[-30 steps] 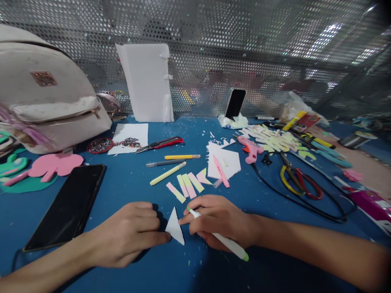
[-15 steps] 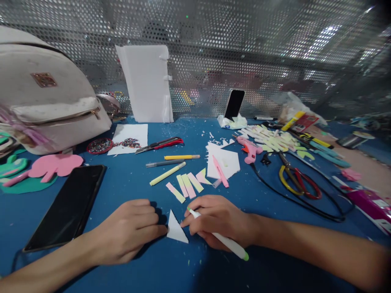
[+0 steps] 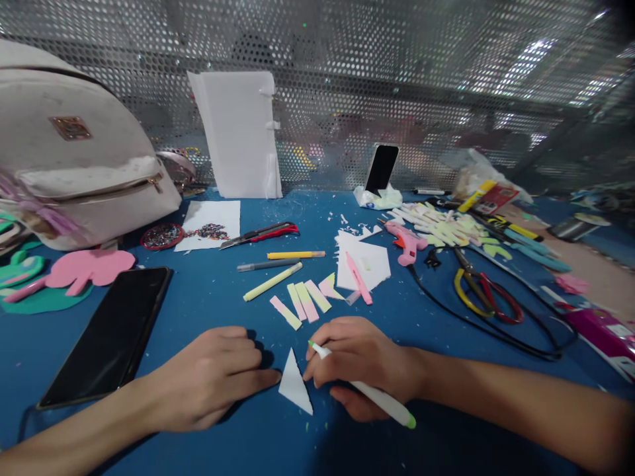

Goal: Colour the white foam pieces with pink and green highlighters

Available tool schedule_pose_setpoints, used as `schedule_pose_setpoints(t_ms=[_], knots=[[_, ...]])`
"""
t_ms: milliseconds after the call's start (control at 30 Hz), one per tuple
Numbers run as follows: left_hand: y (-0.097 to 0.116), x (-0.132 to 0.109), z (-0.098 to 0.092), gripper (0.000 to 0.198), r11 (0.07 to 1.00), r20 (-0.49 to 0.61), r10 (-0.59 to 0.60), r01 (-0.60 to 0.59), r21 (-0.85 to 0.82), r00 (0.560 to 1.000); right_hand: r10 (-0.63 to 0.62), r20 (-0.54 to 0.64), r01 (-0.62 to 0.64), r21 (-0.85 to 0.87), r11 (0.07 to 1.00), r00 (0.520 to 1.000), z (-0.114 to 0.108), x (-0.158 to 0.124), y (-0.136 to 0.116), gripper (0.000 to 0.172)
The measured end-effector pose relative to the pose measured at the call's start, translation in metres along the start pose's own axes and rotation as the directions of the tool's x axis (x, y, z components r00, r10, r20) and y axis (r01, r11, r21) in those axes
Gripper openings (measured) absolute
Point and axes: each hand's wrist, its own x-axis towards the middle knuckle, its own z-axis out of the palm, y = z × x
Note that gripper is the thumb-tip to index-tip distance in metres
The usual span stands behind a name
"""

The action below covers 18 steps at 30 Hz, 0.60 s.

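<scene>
A small white paper triangle (image 3: 296,385) lies on the blue table between my two hands. My left hand (image 3: 208,378) rests to its left, most fingers curled in, one digit reaching to the triangle's left edge. Nothing shows inside those curled fingers. My right hand (image 3: 362,367) is closed around a white marker (image 3: 380,396) with a green tip and green end, slanted with its tip up and left. A finger of that hand reaches to the triangle's right edge. Just beyond lie several pink and yellow paper strips (image 3: 306,302).
Markers (image 3: 272,282) and a red utility knife (image 3: 260,235) lie ahead. Farther right are cut white paper (image 3: 374,261), a pink glue gun (image 3: 407,244) with a cord, and pliers (image 3: 481,294). A phone (image 3: 106,340) and a white backpack (image 3: 74,158) stand left.
The paper triangle has shifted slightly right and nearer and turned a little. My left finger has moved right with it. The marker in my right hand has tilted a bit.
</scene>
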Motion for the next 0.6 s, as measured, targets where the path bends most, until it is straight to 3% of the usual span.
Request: schedule_pose_setpoints(t_ms=[133,233,333,467,600], knots=[[0.0008,0.0015,-0.0032,0.049,0.999,-0.019,0.034,-0.034,0.005,0.999,0.059,-0.053,-0.055,0.071,0.996,0.997,-0.0014,0.0022,0.0006,0.013],[0.0020,0.0020,-0.0039,0.049,0.997,-0.016,0.076,-0.076,0.008,0.997,0.012,0.011,-0.013,0.086,0.996,1.000,-0.0018,0.0030,0.0013,0.014],[0.0031,0.0022,-0.0033,0.050,0.996,0.014,0.087,-0.087,0.005,0.996,-0.018,0.102,0.018,0.001,1.000,0.995,-0.0014,0.0033,0.0008,0.020],[0.0029,0.0018,-0.0024,0.051,0.996,0.032,0.089,-0.089,-0.001,0.996,0.104,0.015,-0.102,-0.120,0.988,0.994,-0.0019,0.0035,-0.0004,0.014],[0.0017,0.0019,-0.0029,0.052,0.996,0.033,0.085,-0.085,0.007,0.996,-0.002,0.071,0.010,-0.115,0.993,0.997,-0.0019,0.0019,-0.0019,0.015]])
